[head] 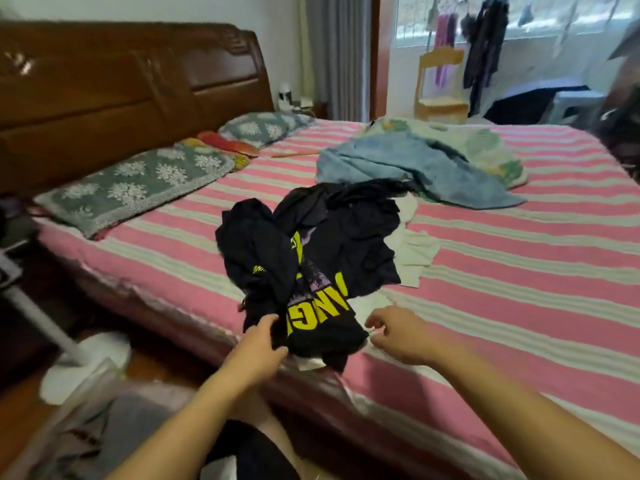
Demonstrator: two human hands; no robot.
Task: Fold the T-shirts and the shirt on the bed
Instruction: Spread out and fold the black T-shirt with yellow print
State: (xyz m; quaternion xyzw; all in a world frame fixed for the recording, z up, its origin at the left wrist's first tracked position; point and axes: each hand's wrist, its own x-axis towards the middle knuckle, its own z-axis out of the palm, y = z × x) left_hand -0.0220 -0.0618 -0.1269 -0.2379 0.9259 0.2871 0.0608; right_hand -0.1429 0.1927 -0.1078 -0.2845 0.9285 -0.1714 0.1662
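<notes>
Clearly early stage — left hand fingers pinch hem of black printed T-shirt at near edge of bed; right hand half-curled, empty, just beside. Pile still crumpled, white garment under it — nothing folded.

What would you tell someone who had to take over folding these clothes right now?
Left hand: its grip pinches the near edge of the black cotton T-shirt with yellow letters.
Right hand: fingers loosely curled, holding nothing, hovering just right of that T-shirt.
Clothes: crumpled dark pile mid-bed on the pink-and-white striped sheet, with a white garment partly under it. A light blue cloth lies behind.
Done: nothing looks folded yet.
Left: pull each garment out, spread it flat, fold it.
</notes>
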